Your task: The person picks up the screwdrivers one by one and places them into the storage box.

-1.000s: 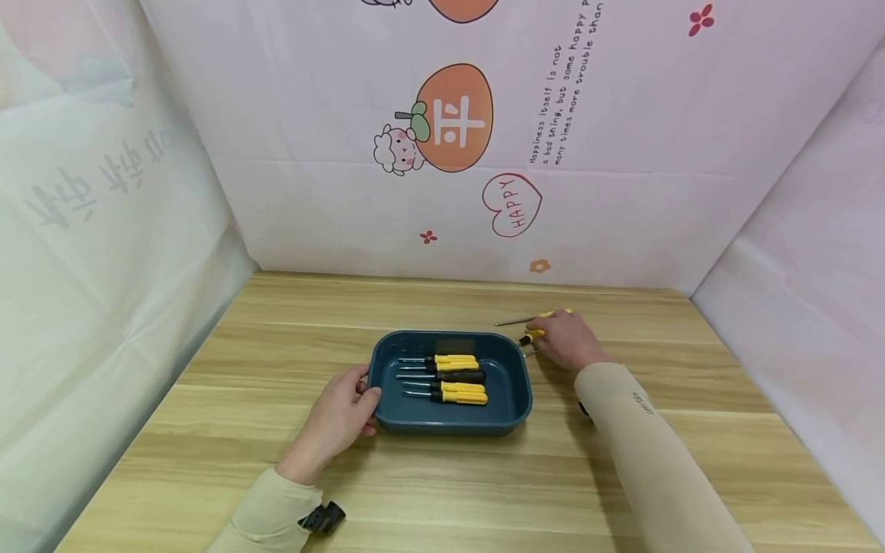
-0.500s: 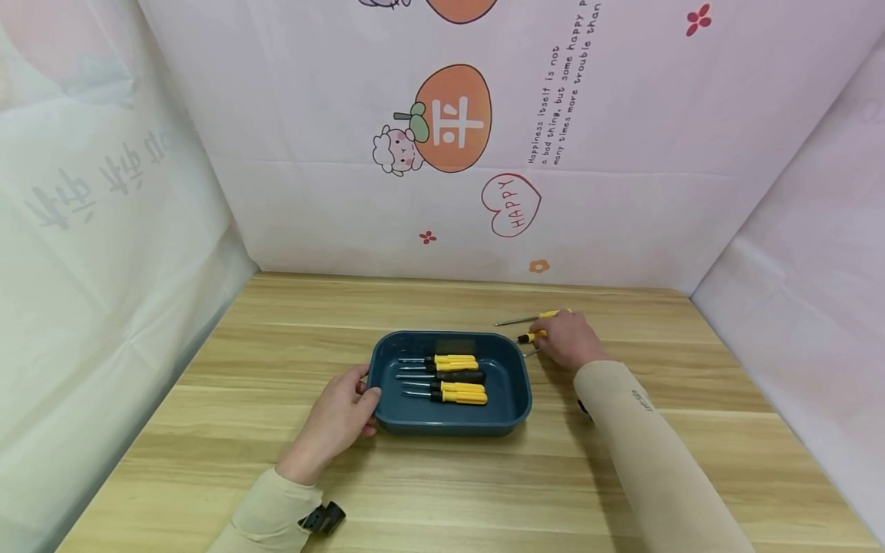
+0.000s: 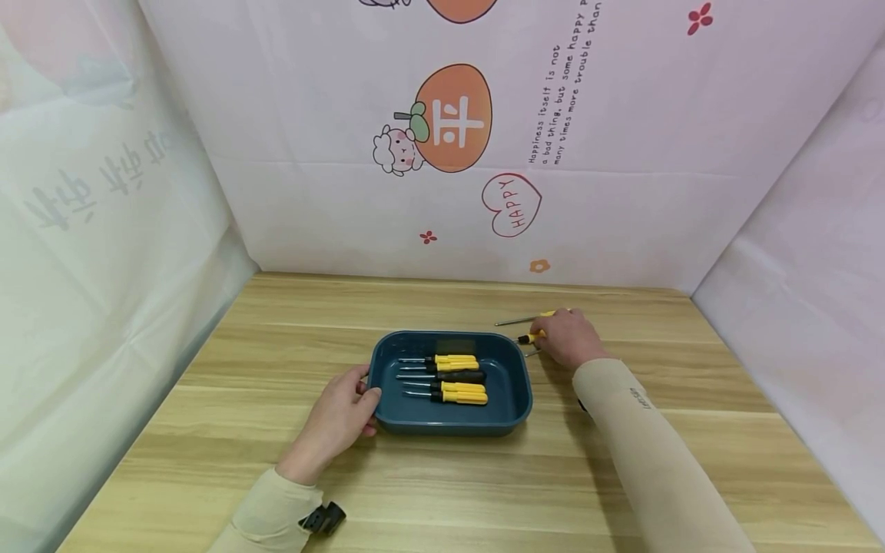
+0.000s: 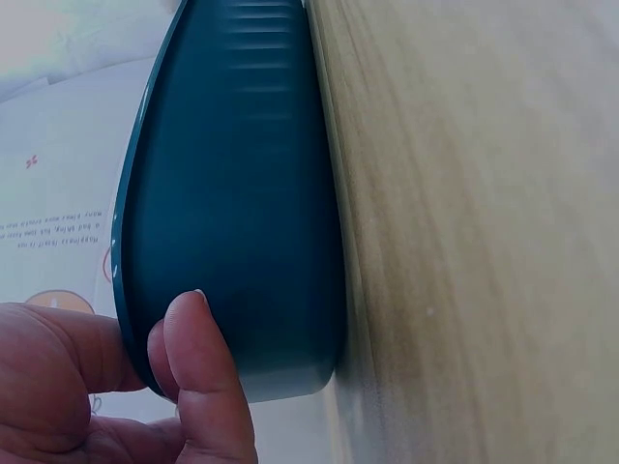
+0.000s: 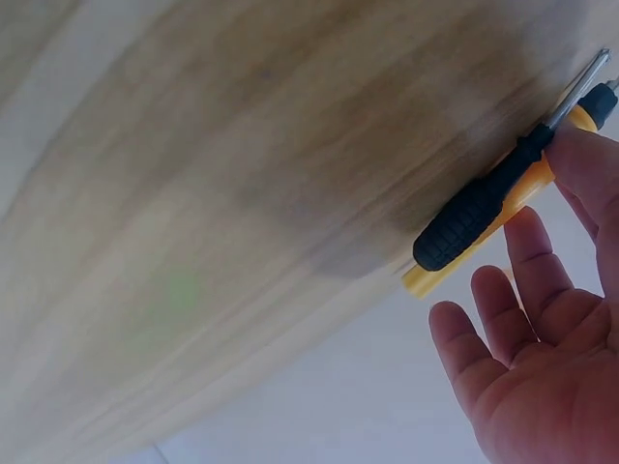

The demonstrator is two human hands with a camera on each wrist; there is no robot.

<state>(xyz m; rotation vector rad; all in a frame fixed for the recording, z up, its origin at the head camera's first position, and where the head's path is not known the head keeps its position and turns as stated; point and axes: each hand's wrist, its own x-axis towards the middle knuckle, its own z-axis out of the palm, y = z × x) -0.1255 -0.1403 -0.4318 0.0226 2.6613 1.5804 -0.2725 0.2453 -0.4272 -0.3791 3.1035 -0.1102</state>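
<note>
A dark blue plastic box (image 3: 452, 426) stands on the table, with several screwdrivers (image 3: 459, 387) lying side by side in it, mostly yellow-handled and one black. My left hand (image 3: 339, 411) grips the box's left end, thumb over the rim and fingers outside. Right of the box, my right hand (image 3: 568, 338) pinches a yellow-handled screwdriver (image 3: 531, 338) near its black collar, low over the table. In the right wrist view, a black-handled screwdriver (image 5: 459, 227) lies beside it, in front of the yellow handle (image 5: 527, 188). My index finger is hidden there.
Another yellow-handled screwdriver (image 3: 515, 321) lies just behind my right hand, its handle partly covered. A white printed cloth (image 3: 332, 192) rises behind the wood-grain table (image 3: 442, 499), with more cloth on both sides.
My right hand has shifted very slightly at the screwdrivers. The left hand, the box and the tools inside it have stayed in place.
</note>
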